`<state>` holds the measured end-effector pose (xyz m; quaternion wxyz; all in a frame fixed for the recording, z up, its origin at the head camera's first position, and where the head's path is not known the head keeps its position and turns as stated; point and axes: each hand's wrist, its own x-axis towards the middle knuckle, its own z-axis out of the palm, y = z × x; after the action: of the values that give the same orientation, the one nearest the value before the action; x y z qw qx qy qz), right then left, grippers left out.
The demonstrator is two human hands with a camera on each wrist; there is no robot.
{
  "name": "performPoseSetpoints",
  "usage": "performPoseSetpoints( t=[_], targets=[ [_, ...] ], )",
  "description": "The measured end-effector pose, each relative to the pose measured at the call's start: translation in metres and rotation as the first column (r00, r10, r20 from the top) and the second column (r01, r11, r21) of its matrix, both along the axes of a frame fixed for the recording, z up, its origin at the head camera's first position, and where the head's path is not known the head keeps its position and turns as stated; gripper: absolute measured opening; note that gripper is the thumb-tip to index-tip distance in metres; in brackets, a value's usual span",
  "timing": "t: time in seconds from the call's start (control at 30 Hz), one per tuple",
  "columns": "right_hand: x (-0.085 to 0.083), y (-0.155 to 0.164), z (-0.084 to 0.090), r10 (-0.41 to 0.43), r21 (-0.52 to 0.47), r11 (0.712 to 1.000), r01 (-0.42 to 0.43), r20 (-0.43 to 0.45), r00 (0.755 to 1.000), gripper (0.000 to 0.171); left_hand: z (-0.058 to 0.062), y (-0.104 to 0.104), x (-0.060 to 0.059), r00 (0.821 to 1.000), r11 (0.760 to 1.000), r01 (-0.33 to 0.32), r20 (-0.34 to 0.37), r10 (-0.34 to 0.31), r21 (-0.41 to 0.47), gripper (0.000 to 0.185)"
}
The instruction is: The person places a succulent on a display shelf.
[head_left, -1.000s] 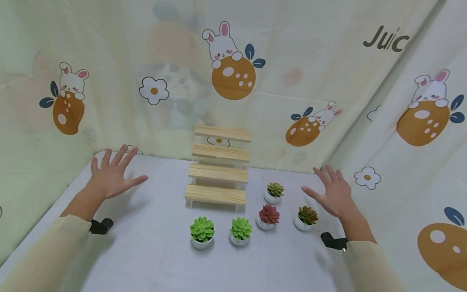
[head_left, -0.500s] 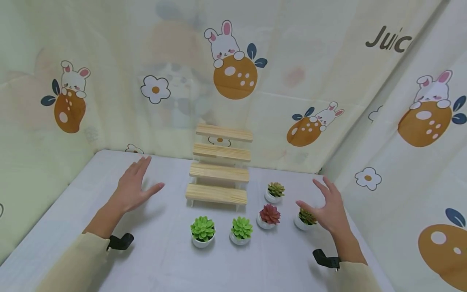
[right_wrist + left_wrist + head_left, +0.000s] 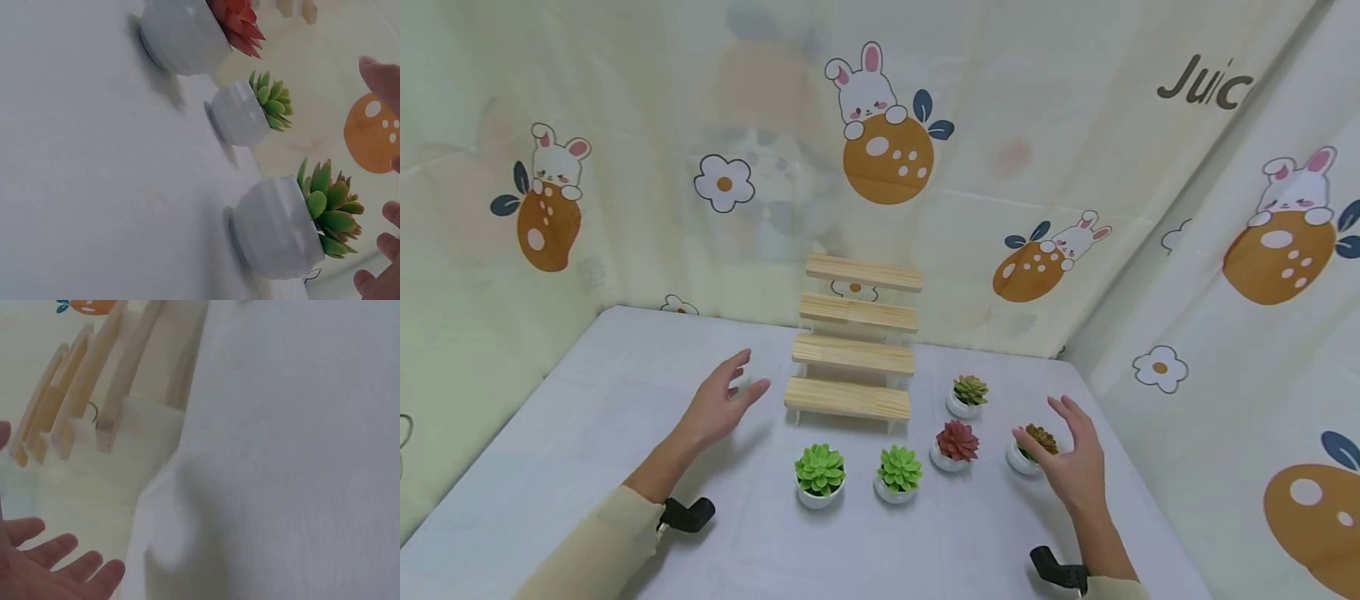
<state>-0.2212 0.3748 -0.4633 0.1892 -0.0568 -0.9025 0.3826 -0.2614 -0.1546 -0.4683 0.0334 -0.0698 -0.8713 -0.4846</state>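
Note:
My left hand (image 3: 715,410) hovers over the table left of a four-step wooden display rack (image 3: 850,398), fingers relaxed and holding nothing. In the left wrist view its fingers (image 3: 53,553) spread below the rack's plank ends. On the other side, my right hand (image 3: 1075,462) hangs with thumb and fingers apart beside a brownish-green potted succulent (image 3: 1042,437), partly covering it in the head view. The right wrist view shows that plant's white pot (image 3: 278,228) standing on the table, fingers apart from it. A red succulent (image 3: 957,440) and a smaller green one (image 3: 970,390) stand nearby.
Two bright green potted succulents (image 3: 820,471) stand in front of the rack, the second succulent (image 3: 898,468) to the right. A white cloth covers the table (image 3: 760,550). Printed curtains (image 3: 760,233) hang behind and at the sides. Each wrist wears a black camera mount (image 3: 688,515).
My left hand has moved right and toward the rack, its spread fingers relaxing. My right hand has come slightly lower and closer to the brownish-green succulent. The plants and rack have stayed put.

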Motion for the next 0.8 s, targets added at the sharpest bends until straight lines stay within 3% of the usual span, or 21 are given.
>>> performPoseSetpoints(
  t=[0.27, 0.5, 0.8],
  targets=[
    [0.011, -0.009, -0.011, -0.090, -0.185, 0.978, 0.095, 0.035, 0.995, 0.084, -0.001, 0.023, -0.007, 0.986, 0.974, 0.003, 0.162, -0.041, 0.225, 0.064],
    [0.015, -0.013, -0.022, -0.131, -0.291, 0.944, 0.154, 0.097, 0.987, 0.096, -0.008, 0.037, -0.012, 0.982, 0.950, -0.006, 0.183, -0.054, 0.312, 0.052],
    [0.016, -0.013, -0.026, -0.155, -0.400, 0.890, 0.219, 0.187, 0.970, 0.105, -0.010, 0.046, -0.016, 0.972, 0.908, -0.007, 0.217, -0.093, 0.420, 0.050]
  ],
)
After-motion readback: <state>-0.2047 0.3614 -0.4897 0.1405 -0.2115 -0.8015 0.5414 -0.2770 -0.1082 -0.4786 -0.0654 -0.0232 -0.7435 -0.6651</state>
